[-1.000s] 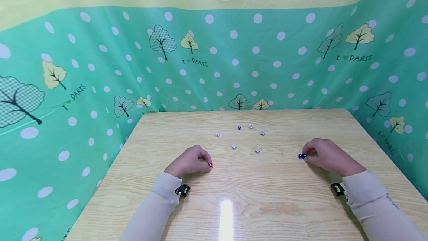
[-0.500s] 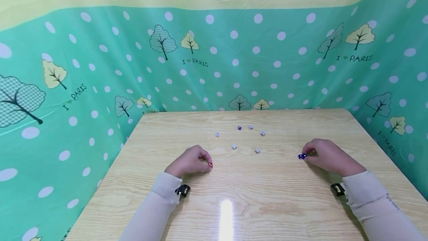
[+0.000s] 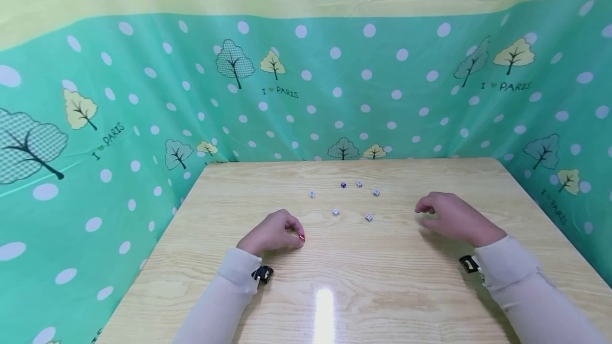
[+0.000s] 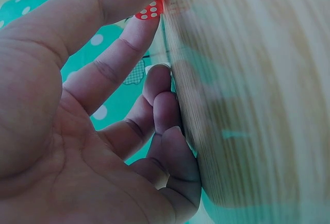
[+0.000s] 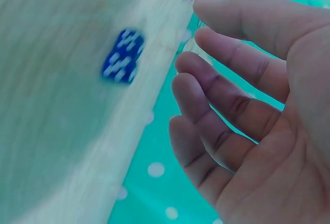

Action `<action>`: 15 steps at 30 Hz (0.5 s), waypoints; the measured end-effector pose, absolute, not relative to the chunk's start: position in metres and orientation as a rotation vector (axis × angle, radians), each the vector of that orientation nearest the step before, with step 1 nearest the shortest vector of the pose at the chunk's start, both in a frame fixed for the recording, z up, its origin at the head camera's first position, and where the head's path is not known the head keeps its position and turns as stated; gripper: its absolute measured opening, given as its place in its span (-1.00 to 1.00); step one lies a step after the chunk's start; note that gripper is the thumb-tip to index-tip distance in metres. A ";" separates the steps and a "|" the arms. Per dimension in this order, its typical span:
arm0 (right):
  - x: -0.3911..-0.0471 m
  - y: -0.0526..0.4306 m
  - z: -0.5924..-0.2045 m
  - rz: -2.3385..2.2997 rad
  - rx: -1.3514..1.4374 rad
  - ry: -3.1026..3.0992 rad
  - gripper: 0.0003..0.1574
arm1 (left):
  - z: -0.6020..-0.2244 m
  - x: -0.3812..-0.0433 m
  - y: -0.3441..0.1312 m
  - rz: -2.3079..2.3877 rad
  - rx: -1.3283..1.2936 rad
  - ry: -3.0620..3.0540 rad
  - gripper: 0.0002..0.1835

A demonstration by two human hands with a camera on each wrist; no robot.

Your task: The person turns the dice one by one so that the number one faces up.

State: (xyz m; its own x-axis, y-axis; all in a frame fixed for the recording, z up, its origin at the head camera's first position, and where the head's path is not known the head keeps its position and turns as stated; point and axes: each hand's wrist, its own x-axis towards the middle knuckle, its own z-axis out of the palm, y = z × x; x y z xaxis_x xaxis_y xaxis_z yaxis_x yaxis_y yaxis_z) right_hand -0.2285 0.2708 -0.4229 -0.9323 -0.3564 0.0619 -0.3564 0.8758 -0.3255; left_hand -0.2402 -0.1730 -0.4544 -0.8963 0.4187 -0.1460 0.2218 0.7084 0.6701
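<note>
My left hand (image 3: pixel 276 233) pinches a small red die (image 3: pixel 302 238) between thumb and index finger, low over the wooden table. Its white pips show in the left wrist view, where the red die (image 4: pixel 149 11) is partly covered by the fingertips. My right hand (image 3: pixel 454 218) is at the table's right side, fingers loosely bent and holding nothing. In the right wrist view, two blue dice (image 5: pixel 122 56) sit touching on the table, blurred and apart from the fingertips. The head view does not show this blue pair, which the right hand hides.
Several white dice, one of them a white die (image 3: pixel 368 217), lie spread over the middle of the wooden table (image 3: pixel 382 285). A dark blue or purple die (image 3: pixel 343 185) sits among them at the back. A green dotted curtain (image 3: pixel 365 89) hangs behind and beside the table.
My right hand has let go of the blue dice and shifted left and slightly up. My left hand stays in place with the red die. The head view has tilted slightly.
</note>
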 end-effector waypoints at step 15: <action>-0.251 0.194 -0.435 0.525 0.781 -2.996 -0.70 | -0.458 -0.242 -0.174 0.974 0.517 2.628 -0.84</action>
State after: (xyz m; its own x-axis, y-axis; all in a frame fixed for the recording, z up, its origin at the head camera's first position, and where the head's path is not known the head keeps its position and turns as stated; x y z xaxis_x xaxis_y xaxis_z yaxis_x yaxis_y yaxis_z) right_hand -0.2514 0.1939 -0.4347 -0.8762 -0.4745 0.0845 -0.4750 0.8203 -0.3186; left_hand -0.2423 -0.1741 -0.4580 -0.8934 0.4258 -0.1433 0.2296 0.7069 0.6691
